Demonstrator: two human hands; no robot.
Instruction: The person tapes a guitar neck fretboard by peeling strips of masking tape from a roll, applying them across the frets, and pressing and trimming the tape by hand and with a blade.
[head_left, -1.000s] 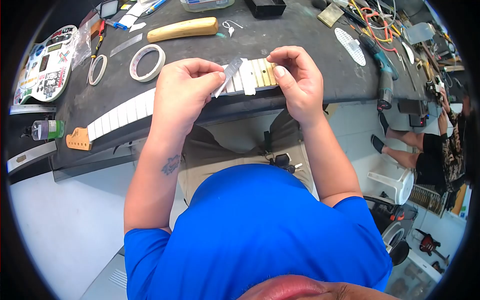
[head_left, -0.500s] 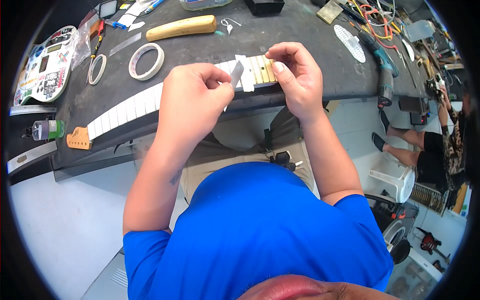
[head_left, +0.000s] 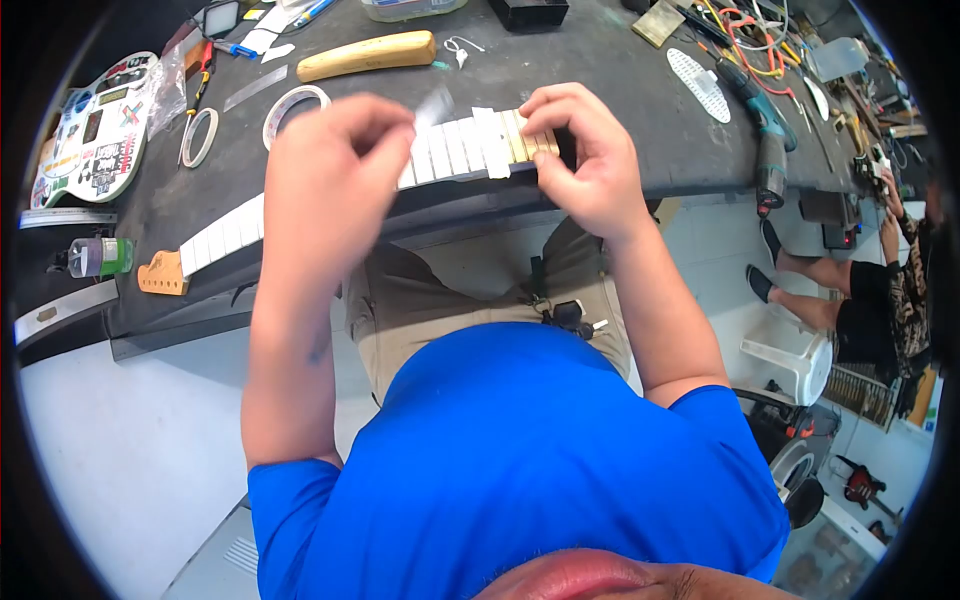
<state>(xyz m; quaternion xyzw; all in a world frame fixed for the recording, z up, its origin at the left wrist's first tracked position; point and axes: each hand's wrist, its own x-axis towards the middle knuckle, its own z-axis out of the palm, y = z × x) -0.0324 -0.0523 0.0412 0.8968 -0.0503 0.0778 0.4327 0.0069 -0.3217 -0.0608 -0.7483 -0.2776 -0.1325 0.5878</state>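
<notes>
Right hand (head_left: 595, 170) clasps guitar neck (head_left: 448, 151) — left hand (head_left: 335, 175) above it.

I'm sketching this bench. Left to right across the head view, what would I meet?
Stickered board, small tape roll, left hand, white tape strip, right hand, perforated plate, drill.

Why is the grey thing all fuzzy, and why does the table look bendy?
Head view: the grey strip at the left hand is smeared, probably by quick movement, while the right hand looks sharper. Head view: the table edge curves, likely from a wide lens, and the picture's corners are black.
</notes>
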